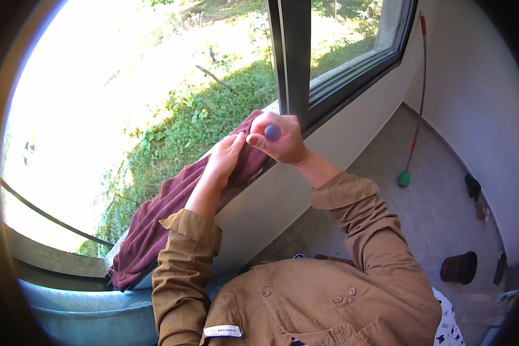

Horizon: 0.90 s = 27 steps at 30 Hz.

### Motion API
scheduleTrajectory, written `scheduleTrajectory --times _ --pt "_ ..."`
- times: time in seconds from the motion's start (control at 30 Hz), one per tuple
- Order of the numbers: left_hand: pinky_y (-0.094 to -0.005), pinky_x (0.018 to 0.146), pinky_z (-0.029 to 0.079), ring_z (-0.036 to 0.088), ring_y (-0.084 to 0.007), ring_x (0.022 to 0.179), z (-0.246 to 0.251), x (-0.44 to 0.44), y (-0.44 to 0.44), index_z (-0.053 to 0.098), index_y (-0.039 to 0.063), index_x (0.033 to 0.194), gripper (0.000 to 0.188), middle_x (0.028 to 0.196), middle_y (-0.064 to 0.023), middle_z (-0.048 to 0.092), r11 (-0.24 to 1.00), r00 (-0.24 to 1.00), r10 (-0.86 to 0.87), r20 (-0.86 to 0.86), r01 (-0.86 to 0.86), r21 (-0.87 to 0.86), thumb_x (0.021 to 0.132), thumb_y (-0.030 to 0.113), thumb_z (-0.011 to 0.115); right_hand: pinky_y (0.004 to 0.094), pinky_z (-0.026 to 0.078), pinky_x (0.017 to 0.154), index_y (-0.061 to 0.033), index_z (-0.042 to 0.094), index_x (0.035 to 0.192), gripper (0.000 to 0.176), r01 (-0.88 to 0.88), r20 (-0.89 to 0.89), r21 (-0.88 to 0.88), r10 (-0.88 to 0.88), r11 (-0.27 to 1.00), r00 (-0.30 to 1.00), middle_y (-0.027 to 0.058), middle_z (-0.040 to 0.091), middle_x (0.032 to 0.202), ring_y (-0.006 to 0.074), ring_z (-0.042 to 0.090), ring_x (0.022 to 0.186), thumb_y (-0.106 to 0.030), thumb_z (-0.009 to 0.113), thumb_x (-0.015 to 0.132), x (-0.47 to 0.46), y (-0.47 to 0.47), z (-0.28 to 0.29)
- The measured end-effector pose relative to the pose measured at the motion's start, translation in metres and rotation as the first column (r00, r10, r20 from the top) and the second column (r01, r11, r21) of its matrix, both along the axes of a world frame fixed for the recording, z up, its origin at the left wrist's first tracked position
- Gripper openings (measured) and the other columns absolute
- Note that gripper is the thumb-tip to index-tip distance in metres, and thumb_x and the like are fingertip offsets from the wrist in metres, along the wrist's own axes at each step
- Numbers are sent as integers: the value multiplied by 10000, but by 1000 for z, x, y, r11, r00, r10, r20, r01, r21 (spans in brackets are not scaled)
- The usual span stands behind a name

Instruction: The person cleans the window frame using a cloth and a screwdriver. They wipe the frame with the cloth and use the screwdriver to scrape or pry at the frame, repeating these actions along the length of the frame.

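Note:
A maroon cloth point(155, 225) lies in long folds along the sill of the window opening. My left hand point(226, 156) is on the upper part of this cloth, thumb and fingers pinched together on it. Close beside it, my right hand point(281, 138) is closed in a fist around a handle with a rounded blue-grey end point(272, 132). That end points up towards me; whatever the handle belongs to is hidden below the fist. Both hands are near the foot of the dark window frame upright point(295, 56).
Outside the opening is a grassy slope point(242, 91). A blue tub point(91, 309) stands at the lower left. On the grey floor point(372, 151), a long rod with a green end point(404, 178) leans against the wall. A dark round container point(458, 267) stands at the right.

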<state>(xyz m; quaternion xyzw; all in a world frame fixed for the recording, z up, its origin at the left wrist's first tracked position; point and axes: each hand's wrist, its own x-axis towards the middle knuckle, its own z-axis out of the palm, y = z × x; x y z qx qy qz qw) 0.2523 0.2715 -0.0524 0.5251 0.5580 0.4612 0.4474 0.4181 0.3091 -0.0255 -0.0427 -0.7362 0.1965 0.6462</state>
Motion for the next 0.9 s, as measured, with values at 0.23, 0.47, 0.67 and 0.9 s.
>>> scheduleTrajectory --times 0.23,0.47,0.67,0.9 --pt "-387 813 447 552 -260 967 17 37 -43 573 80 1111 455 971 -80 570 728 440 273 -855 487 483 729 255 748 241 449 493 -65 622 785 328 68 14 46 -68 997 998 36 609 645 124 586 534 -336 805 763 21 -8 28" --pt "-334 752 509 647 -270 801 1 9 -9 646 43 971 144 885 -122 667 977 962 -60 -267 111 180 874 146 625 219 381 479 10 558 833 319 -59 -74 32 61 998 995 43 558 636 89 491 534 -233 765 824 59 -34 39" --pt "-369 783 495 644 -272 876 -13 49 -5 630 63 1055 187 953 -101 676 868 731 -25 -682 354 348 903 79 521 201 397 483 -10 605 815 359 -193 -267 -32 178 981 947 30 606 658 62 507 534 -327 773 813 59 -32 22" --pt "-381 935 425 580 -291 1043 -14 28 -21 654 66 1015 204 1084 -97 641 759 721 120 -682 376 531 812 75 635 213 319 446 -20 523 842 343 -260 -286 -194 199 946 937 26 508 620 62 423 502 -309 705 873 29 -12 -9"
